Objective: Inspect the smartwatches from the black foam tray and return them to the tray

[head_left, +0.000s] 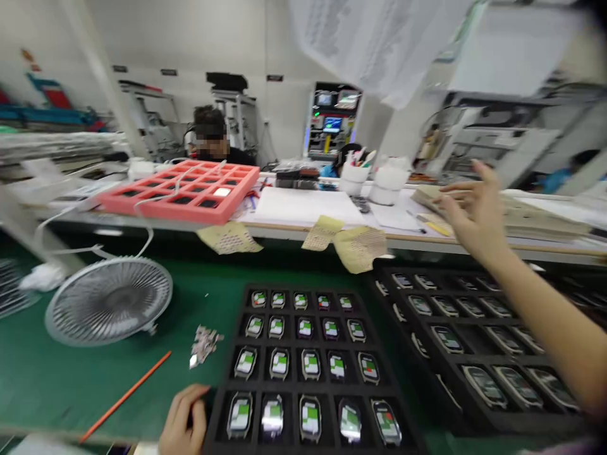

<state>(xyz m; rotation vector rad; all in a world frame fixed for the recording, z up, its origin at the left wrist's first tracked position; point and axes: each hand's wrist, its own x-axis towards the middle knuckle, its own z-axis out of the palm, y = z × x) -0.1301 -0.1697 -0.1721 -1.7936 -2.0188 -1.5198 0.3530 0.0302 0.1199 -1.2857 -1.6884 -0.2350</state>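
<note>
Beside the lower left edge of a black foam tray (294,387) is my left hand (184,419), its fingers curled closed. Whatever they may hold is hidden. The tray carries rows of watch bodies (310,418) with green and white screens. My right hand (474,212) is raised in front of the shelf, fingers apart, with nothing seen in it. Behind it lies a flat beige stack (535,218). Under my right forearm stands a pile of black trays (467,344) with darker-screened watch bodies, one slot in the top tray holding none.
A round fan (111,300) lies left on the green bench (208,278), near small silvery pieces (203,344) and an orange stick (126,397). The shelf bears a pink foam tray (184,189) and white pen holders (353,177). Yellow paper notes (360,246) hang off its edge. A person (213,142) sits beyond.
</note>
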